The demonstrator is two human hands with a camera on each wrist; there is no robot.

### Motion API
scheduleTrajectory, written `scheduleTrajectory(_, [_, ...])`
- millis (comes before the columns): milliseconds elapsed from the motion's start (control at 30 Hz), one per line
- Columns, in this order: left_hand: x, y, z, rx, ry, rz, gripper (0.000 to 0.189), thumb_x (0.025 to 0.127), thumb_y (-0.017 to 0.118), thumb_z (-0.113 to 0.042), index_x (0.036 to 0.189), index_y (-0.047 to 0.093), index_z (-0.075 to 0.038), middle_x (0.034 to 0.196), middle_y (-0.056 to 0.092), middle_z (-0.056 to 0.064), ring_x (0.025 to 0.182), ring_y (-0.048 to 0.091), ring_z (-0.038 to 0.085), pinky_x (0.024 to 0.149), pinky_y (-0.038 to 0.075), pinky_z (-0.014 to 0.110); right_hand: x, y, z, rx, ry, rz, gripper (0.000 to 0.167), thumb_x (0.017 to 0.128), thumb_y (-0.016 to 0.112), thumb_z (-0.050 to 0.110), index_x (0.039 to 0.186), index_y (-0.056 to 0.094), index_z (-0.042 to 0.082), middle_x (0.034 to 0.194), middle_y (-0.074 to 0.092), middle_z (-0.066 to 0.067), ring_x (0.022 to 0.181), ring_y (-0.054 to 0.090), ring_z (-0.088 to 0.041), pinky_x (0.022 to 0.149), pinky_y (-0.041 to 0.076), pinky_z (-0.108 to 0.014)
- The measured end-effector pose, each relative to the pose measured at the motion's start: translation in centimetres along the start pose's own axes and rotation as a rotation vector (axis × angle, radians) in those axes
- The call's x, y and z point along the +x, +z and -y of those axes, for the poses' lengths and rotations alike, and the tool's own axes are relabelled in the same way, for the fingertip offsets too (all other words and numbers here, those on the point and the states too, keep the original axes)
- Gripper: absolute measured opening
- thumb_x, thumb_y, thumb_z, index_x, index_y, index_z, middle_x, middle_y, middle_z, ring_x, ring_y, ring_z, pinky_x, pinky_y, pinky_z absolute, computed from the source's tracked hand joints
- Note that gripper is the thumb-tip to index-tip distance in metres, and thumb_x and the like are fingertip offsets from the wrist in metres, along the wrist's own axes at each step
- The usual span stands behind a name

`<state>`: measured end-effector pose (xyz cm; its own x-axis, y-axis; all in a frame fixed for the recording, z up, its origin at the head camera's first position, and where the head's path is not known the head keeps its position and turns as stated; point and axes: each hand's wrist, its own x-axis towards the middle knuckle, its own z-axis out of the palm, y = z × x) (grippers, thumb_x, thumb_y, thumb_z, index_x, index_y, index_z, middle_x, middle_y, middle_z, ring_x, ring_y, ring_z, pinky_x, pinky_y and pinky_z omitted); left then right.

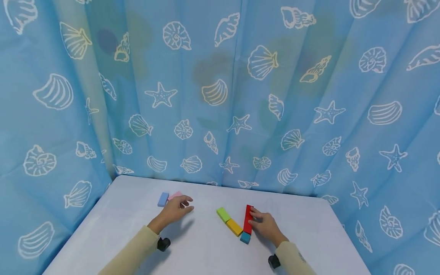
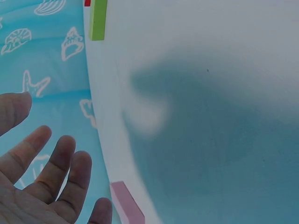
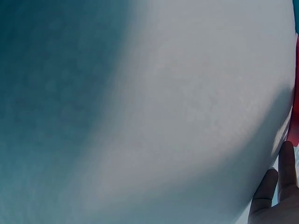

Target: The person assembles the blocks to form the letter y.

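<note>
In the head view my right hand (image 1: 267, 226) touches the right side of a long red block (image 1: 248, 218). A finger (image 3: 287, 163) reaches the red block's end in the right wrist view. A small blue block (image 1: 245, 238) sits at the red block's near end, with a yellow block (image 1: 234, 227) and a light green block (image 1: 223, 214) running off to the far left in a slanting line. Over the table, my left hand (image 1: 175, 209) holds nothing, its fingers spread in the left wrist view. Past it lie a pink block (image 1: 175, 195), partly covered, and a light blue block (image 1: 163, 199).
A white table (image 1: 203, 252) carries all the blocks. Blue curtains with white shell prints (image 1: 192, 145) hang behind it and along both sides. A black wrist camera (image 1: 164, 244) is strapped below the left hand, another (image 1: 274, 261) below the right.
</note>
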<state>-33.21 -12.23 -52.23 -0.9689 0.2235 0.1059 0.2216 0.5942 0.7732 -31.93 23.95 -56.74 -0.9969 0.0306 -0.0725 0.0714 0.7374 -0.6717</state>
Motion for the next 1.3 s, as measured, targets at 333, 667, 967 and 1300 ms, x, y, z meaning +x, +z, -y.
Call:
scheduleTrajectory(333, [0.2, -0.7, 0.4, 0.031, -0.012, -0.018, 0.028, 0.09, 0.071, -0.016, 0.115, 0.069, -0.003, 0.106, 0.07, 0.016, 0.09, 0.062, 0.02, 0.084, 0.054, 0.041, -0.2, -0.3, 0.2, 0.006, -0.005, -0.002, 0.047, 0.091, 0.071, 0.017, 0.136, 0.059, 0.013, 0.147, 0.054, -0.005, 0.139, 0.041, -0.04, 0.102, 0.047, -0.053])
scheduleTrajectory(667, [0.7, -1.4, 0.6, 0.045, -0.025, -0.032, 0.029, 0.091, 0.07, -0.018, 0.117, 0.068, -0.005, 0.108, 0.069, 0.015, 0.093, 0.062, 0.021, 0.084, 0.054, 0.042, -0.1, -0.3, 0.0, 0.016, 0.006, 0.001, 0.048, 0.09, 0.071, 0.017, 0.137, 0.059, 0.015, 0.147, 0.053, -0.005, 0.139, 0.041, -0.041, 0.1, 0.049, -0.052])
scheduleTrajectory(967, [0.4, -2.7, 1.3, 0.047, -0.022, -0.062, 0.028, 0.091, 0.07, -0.017, 0.115, 0.069, -0.004, 0.103, 0.069, 0.012, 0.092, 0.063, 0.022, 0.083, 0.054, 0.043, -0.3, 0.1, -0.2, 0.026, -0.011, -0.001, 0.046, 0.09, 0.071, 0.018, 0.135, 0.061, 0.015, 0.146, 0.054, -0.005, 0.14, 0.04, -0.04, 0.102, 0.047, -0.054])
scheduleTrajectory(1300, [0.5, -4.0, 1.9, 0.055, -0.074, -0.064, 0.033, 0.093, 0.068, -0.023, 0.12, 0.067, -0.004, 0.109, 0.068, 0.013, 0.097, 0.062, 0.025, 0.084, 0.055, 0.044, -0.4, -0.3, 0.2, 0.046, 0.004, -0.005, 0.046, 0.09, 0.071, 0.016, 0.135, 0.061, 0.013, 0.147, 0.054, -0.005, 0.14, 0.039, -0.041, 0.103, 0.046, -0.054])
